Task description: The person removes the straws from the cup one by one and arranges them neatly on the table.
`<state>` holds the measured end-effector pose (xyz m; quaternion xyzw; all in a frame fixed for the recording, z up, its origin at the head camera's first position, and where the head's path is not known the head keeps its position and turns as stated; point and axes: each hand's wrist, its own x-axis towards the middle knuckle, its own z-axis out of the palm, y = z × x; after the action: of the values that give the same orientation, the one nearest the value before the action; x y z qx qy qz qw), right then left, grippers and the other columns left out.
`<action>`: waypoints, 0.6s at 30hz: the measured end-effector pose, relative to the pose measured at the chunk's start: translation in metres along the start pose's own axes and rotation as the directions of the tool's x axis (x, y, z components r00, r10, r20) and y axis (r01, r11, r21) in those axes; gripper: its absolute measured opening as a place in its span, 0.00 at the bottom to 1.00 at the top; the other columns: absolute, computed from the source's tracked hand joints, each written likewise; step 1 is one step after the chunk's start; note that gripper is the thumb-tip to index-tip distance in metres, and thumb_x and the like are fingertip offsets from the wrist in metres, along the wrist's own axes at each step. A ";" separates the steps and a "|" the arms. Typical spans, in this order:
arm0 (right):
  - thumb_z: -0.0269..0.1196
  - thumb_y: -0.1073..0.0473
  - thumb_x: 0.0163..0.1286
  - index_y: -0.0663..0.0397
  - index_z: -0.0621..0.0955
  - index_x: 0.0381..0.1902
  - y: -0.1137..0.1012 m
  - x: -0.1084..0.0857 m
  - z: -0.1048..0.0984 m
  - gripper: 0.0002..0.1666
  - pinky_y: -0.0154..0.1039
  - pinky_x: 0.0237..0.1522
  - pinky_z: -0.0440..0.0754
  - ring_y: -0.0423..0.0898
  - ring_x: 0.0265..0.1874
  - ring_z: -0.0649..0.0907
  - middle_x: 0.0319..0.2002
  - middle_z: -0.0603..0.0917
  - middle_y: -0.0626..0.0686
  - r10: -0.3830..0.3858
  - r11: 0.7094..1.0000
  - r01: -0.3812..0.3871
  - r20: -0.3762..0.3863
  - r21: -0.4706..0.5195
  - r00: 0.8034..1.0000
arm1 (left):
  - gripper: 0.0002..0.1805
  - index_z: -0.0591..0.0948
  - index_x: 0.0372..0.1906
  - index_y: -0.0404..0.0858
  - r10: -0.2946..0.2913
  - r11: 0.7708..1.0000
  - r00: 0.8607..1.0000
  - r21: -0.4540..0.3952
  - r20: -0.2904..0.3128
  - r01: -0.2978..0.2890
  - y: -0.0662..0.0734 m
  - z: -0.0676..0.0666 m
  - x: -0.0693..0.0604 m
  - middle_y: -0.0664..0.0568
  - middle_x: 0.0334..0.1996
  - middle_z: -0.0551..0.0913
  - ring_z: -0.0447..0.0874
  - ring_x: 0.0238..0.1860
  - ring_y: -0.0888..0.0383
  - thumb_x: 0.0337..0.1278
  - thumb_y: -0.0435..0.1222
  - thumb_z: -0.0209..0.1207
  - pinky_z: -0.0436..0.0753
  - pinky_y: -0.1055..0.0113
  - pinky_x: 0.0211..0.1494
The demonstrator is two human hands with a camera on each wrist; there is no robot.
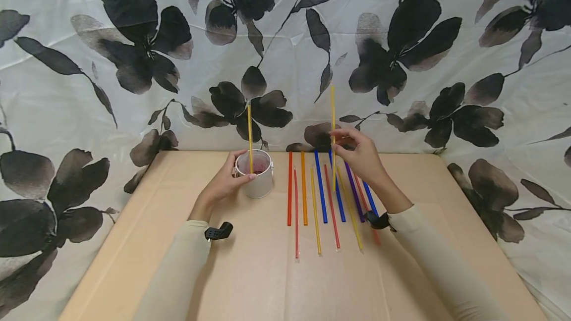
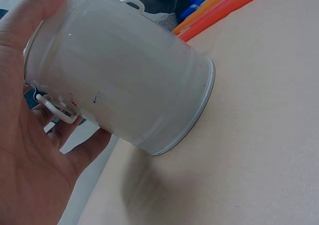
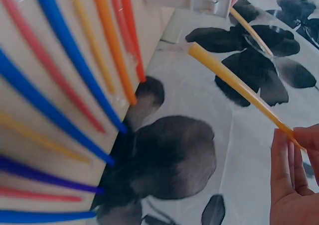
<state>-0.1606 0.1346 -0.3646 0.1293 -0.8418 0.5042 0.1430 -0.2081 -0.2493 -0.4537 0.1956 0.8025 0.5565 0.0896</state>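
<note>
My left hand (image 1: 223, 180) grips a small white metal pail (image 2: 124, 70) by its side, thumb near the rim and fingers round the back. A yellow straw (image 1: 250, 133) stands upright in the pail, its top well above the rim. Whether the pail's base touches the table is hard to tell. Between thumb and fingertips, my right hand (image 1: 361, 157) pinches another yellow straw (image 3: 239, 85), held upright above the row of straws. That row of red, orange, yellow, blue and purple straws (image 1: 321, 187) lies side by side on the table, partly hidden behind the right hand and wrist.
The light wooden table (image 1: 267, 276) ends at its back edge just beyond the straws. Behind it hangs a white cloth (image 1: 312, 63) with dark flowers. Black wrist bands with cameras (image 1: 218, 231) sit on both wrists.
</note>
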 end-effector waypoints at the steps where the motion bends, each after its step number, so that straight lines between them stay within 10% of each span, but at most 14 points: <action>1: 0.65 0.66 0.71 0.57 0.81 0.60 0.002 -0.003 -0.003 0.20 0.29 0.50 0.82 0.51 0.50 0.84 0.54 0.82 0.57 0.011 1.000 -0.011 0.005 -0.013 1.000 | 0.44 0.56 0.76 0.47 0.004 1.000 1.000 -0.001 0.003 -0.004 0.000 -0.001 -0.001 0.43 0.72 0.62 0.58 0.76 0.44 0.62 0.40 0.68 0.53 0.41 0.79; 18: 0.64 0.65 0.72 0.54 0.79 0.61 0.032 -0.051 -0.035 0.21 0.30 0.45 0.86 0.52 0.49 0.85 0.55 0.81 0.58 0.204 0.969 -0.200 0.013 -0.143 0.979 | 0.43 0.56 0.76 0.47 0.011 1.000 0.999 -0.011 0.043 -0.011 0.001 -0.007 -0.008 0.42 0.72 0.63 0.59 0.75 0.43 0.62 0.39 0.68 0.54 0.40 0.79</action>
<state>-0.1210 0.1836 -0.3936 0.0396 -0.8861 0.4533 0.0880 -0.2034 -0.2584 -0.4510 0.2114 0.7963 0.5570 0.1047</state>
